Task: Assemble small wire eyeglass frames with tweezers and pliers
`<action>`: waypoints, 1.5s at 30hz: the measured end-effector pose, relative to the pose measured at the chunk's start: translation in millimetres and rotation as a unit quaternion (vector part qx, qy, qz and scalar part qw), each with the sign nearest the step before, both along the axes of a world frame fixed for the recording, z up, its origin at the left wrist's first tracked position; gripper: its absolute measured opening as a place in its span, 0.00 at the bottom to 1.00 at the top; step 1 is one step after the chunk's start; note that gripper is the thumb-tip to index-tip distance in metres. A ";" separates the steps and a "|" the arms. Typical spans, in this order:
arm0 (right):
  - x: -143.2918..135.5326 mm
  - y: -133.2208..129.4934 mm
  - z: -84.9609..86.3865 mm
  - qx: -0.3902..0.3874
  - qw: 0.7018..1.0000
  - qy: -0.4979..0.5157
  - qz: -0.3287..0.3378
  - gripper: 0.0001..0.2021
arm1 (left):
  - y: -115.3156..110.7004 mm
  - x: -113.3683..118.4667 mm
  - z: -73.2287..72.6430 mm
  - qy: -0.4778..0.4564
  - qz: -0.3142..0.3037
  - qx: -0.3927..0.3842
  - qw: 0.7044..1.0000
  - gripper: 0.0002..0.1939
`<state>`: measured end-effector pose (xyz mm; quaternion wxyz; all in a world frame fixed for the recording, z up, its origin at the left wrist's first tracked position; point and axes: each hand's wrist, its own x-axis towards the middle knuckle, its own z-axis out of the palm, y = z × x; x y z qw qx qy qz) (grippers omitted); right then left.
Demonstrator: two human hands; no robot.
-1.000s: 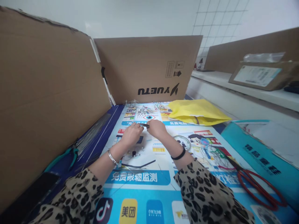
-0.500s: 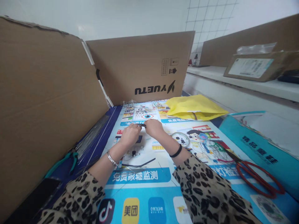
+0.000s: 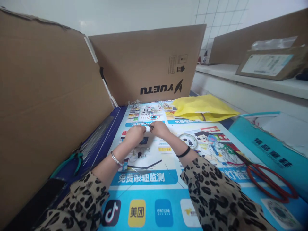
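Over the middle of the printed sheet (image 3: 156, 199), my left hand (image 3: 135, 136) and my right hand (image 3: 160, 130) are close together, fingertips a small gap apart. Both hands are closed, with a thin dark piece (image 3: 148, 125) between them, too small to name. It seems pinched in my right fingers. What my left fingers hold is hidden. Small clear beads (image 3: 141, 153) lie on the sheet below my left hand. A round clear dish (image 3: 188, 141) sits right of my right hand.
Red-handled scissors (image 3: 270, 183) and a teal box (image 3: 260, 141) are at the right, a yellow bag (image 3: 207, 107) behind. Teal-handled pliers (image 3: 78, 162) and thin wires (image 3: 96, 136) lie left. Cardboard panels (image 3: 149, 64) stand at the back and left.
The view has shifted slightly, moving the scene right. My hands show a slightly wider gap between them, and the thin dark piece is now tilted.
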<state>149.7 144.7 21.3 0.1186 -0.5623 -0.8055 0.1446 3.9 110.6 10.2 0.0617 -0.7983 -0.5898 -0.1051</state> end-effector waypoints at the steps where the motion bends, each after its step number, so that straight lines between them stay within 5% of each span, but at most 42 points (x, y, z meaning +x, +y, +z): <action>1: 0.3 0.5 -0.4 -0.004 1.000 0.015 -0.002 0.10 | 1.4 -1.5 0.7 -0.017 0.001 -0.007 1.000 0.13; 7: 0.4 6.6 -10.5 -0.052 0.987 0.149 -0.023 0.06 | 10.7 -11.3 3.8 -0.150 -0.006 -0.049 0.987 0.11; 11: -1.4 9.9 -22.7 -0.124 0.952 0.277 -0.051 0.03 | 18.4 -17.1 -3.8 -0.270 0.006 -0.088 0.959 0.07; 21: -11.4 4.7 -32.9 -0.228 0.814 0.526 -0.098 0.06 | 24.2 -16.0 -17.8 -0.584 0.044 -0.184 0.790 0.07; 30: -15.8 1.2 -37.8 -0.248 0.747 0.608 -0.109 0.07 | 21.0 -9.1 -24.1 -0.702 0.010 -0.215 0.678 0.12; 37: -25.4 -1.0 -42.8 -0.217 0.729 0.634 -0.137 0.07 | 19.9 -6.1 -27.1 -0.732 -0.006 -0.221 0.645 0.12; 45: -26.9 -3.6 -42.9 -0.195 0.722 0.649 -0.138 0.06 | 18.0 -4.7 -30.2 -0.727 0.016 -0.216 0.651 0.11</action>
